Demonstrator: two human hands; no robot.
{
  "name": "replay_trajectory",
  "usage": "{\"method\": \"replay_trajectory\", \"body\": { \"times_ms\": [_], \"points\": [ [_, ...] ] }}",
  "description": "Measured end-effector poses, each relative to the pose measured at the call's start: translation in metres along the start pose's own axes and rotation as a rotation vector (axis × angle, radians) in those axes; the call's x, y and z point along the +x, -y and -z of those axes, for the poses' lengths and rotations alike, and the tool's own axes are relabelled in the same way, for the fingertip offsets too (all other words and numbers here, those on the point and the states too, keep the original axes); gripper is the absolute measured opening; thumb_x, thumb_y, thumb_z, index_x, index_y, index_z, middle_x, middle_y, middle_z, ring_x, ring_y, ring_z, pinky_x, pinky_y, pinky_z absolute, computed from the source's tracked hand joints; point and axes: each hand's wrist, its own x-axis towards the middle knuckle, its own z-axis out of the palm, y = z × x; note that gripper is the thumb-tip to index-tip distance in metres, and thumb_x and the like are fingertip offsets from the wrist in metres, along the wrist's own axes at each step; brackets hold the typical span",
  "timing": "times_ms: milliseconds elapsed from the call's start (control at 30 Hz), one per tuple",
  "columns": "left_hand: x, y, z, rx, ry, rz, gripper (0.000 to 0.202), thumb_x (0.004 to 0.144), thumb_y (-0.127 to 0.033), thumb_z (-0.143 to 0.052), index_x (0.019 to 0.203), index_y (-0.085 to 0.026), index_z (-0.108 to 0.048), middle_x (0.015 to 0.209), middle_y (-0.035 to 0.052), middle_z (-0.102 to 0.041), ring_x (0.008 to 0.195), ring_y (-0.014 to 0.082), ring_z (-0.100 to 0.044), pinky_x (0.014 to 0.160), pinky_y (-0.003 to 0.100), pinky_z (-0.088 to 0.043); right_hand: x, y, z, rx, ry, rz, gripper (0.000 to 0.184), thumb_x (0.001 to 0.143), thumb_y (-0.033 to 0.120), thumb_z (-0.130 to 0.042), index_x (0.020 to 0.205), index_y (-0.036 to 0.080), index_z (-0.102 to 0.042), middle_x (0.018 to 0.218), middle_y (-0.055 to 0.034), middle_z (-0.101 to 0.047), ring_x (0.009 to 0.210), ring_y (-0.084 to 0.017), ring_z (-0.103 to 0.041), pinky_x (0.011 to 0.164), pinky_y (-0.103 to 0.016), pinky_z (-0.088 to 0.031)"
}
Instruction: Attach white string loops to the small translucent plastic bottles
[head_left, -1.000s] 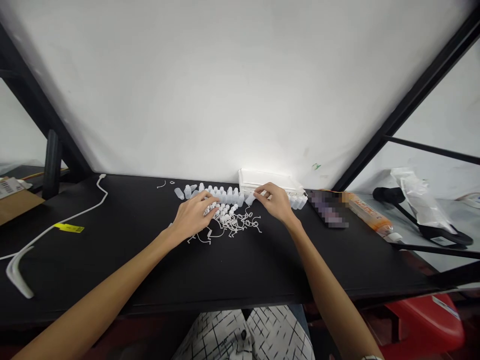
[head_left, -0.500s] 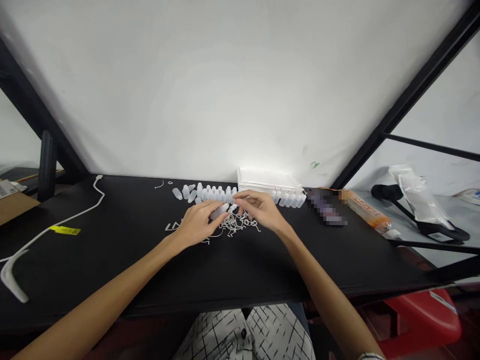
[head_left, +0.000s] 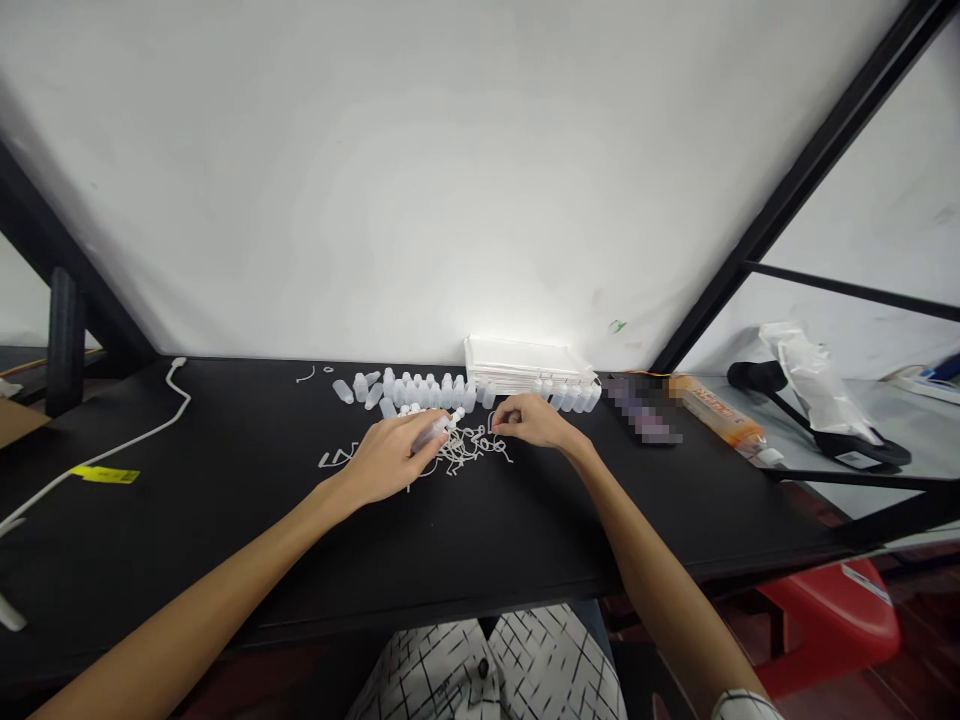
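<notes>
My left hand (head_left: 390, 458) is shut on a small translucent plastic bottle (head_left: 433, 434), lying tilted across its fingertips. My right hand (head_left: 532, 421) rests just right of it, thumb and fingertips pinched together at the edge of a tangle of thin white plastic strips (head_left: 469, 450). Whether those fingers hold a strip is hidden. Behind both hands stands a long row of similar small bottles (head_left: 427, 392), a few lying on their sides. A stack of white trays (head_left: 517, 362) sits behind the row's right end.
All this lies on a black table (head_left: 225, 520). A white cable (head_left: 178, 388) and a yellow tag (head_left: 105, 474) lie to the left. A pixelated dark object (head_left: 637, 410) and an orange tube (head_left: 712, 415) lie to the right. A red stool (head_left: 832, 620) stands below.
My right hand has moved away from the bottle and down to the tangle of strips. My left hand keeps the bottle. The whole view has shifted slightly.
</notes>
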Motion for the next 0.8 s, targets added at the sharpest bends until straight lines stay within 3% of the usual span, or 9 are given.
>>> {"method": "replay_trajectory", "body": {
  "times_ms": [233,400,500,600,800],
  "points": [
    [0.000,0.001,-0.001,0.006,-0.002,-0.025,0.041,0.094,-0.041,-0.040,0.120,-0.017,-0.060,0.077,0.0027,-0.068,0.059,0.0143,-0.057,0.063,0.028,-0.045,-0.001,0.001,0.001,-0.011,0.053,-0.018,0.005,0.074,0.019,-0.067,0.074,0.018,-0.072,0.072,-0.0004,-0.069,0.065,-0.012,-0.060,0.059,-0.022,-0.039],
    [0.000,0.000,-0.001,-0.014,0.001,-0.029,0.038,0.094,-0.039,-0.042,0.120,-0.018,-0.060,0.080,0.0025,-0.069,0.059,0.0133,-0.057,0.063,0.028,-0.046,-0.003,0.004,0.005,0.160,-0.049,0.030,0.006,0.075,0.020,-0.067,0.074,0.016,-0.070,0.069,-0.0013,-0.068,0.062,-0.012,-0.058,0.062,-0.025,-0.044],
    [0.000,-0.001,0.000,-0.055,0.003,-0.034,0.039,0.094,-0.041,-0.043,0.119,-0.018,-0.061,0.084,0.0028,-0.069,0.059,0.0128,-0.056,0.062,0.027,-0.046,-0.007,0.020,0.007,0.419,-0.125,0.096,0.014,0.075,0.030,-0.069,0.076,0.016,-0.070,0.079,-0.0045,-0.069,0.070,-0.014,-0.061,0.060,-0.025,-0.046],
    [0.000,-0.001,-0.001,-0.053,0.003,-0.046,0.040,0.094,-0.044,-0.043,0.119,-0.018,-0.061,0.086,0.0027,-0.068,0.061,0.0131,-0.056,0.062,0.027,-0.045,-0.009,0.042,0.000,0.580,-0.121,0.140,0.020,0.075,0.036,-0.070,0.078,0.016,-0.070,0.080,-0.0050,-0.067,0.067,-0.014,-0.058,0.050,-0.023,-0.042],
    [0.001,0.003,-0.003,-0.030,-0.017,-0.065,0.036,0.095,-0.042,-0.042,0.117,-0.022,-0.061,0.081,0.0008,-0.065,0.063,0.0140,-0.055,0.060,0.025,-0.041,-0.006,0.062,-0.019,0.617,-0.149,0.201,0.020,0.075,0.038,-0.071,0.078,0.018,-0.071,0.082,-0.0046,-0.066,0.061,-0.011,-0.053,0.042,-0.021,-0.033]
  ]
}}
